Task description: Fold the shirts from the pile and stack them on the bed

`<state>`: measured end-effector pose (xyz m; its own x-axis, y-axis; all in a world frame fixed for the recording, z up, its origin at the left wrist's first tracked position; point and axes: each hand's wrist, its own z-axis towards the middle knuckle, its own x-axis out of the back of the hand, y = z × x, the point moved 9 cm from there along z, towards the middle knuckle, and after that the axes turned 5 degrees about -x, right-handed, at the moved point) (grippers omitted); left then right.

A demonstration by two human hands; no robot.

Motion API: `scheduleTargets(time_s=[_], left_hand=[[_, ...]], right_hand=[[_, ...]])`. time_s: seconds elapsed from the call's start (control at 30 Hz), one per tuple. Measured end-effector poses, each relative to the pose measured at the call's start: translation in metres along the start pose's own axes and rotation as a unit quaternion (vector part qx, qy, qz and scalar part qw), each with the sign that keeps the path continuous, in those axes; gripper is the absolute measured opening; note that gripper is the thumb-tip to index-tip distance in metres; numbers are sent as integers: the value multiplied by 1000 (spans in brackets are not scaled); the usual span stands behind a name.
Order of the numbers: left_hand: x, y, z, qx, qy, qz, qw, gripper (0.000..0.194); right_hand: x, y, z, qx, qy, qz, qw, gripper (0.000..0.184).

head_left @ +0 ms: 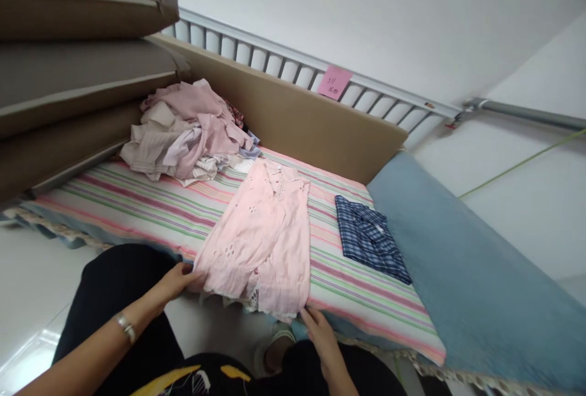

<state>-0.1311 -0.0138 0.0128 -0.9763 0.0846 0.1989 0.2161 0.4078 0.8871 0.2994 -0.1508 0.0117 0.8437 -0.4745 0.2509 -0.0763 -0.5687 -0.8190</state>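
A pink blouse (265, 231) with eyelet holes, small buttons and a lace-edged hem lies lengthwise on a striped bed sheet (160, 201). Its hem hangs a little past the front edge of the bed. My left hand (174, 281) pinches the left corner of that hem, thumb and fingers closed on the cloth. At the right corner of the hem, my right hand (320, 332) grips the fabric between thumb and fingers. No sleeves show at the blouse's sides.
A folded navy plaid shirt (370, 234) rests to the right. Behind on the left sits a heap of crumpled clothes (187, 130), against stacked brown cushions (82, 72). A brown board (302, 118) and railing close off the back; blue fabric (458, 262) covers the right side.
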Motion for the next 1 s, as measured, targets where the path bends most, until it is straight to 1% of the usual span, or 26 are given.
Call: scheduleTargets(time_s=[0.03,0.1,0.17,0.23,0.33,0.4,0.5,0.57,0.7,0.83,1.0], left_hand=[[-12,-1,0,15,-40,-44,998,60],[-36,-1,-2,28,-115,-122,986,65],[-50,-4,-1,31,-148,-173,973,68],[-58,-9,0,34,-161,-191,968,68],[-67,-16,-1,31,-184,-177,966,63],[-68,-17,-2,26,-181,-170,968,59],[-68,-11,-9,10,-175,-185,967,58],[-65,-5,-16,4,-178,-174,969,57],[-54,8,-34,2,-161,-138,977,55],[-49,29,-50,-2,-159,-162,974,52],[-50,50,-75,12,-170,-180,969,52]], right_hand=[[-10,3,2,-1,-19,16,1000,38],[-30,7,5,-3,-53,43,998,40],[-44,10,8,1,-63,61,996,45],[-55,14,8,6,-68,80,994,51],[-69,22,3,-18,-92,139,986,58],[-76,23,-3,-32,-108,181,977,58],[-83,16,-15,-28,-134,213,967,55],[-84,9,-25,-27,-147,219,964,54],[-74,-7,-49,-22,-162,208,964,55],[-60,-25,-69,-15,-175,190,966,58],[-51,-47,-86,-11,-183,186,965,59]])
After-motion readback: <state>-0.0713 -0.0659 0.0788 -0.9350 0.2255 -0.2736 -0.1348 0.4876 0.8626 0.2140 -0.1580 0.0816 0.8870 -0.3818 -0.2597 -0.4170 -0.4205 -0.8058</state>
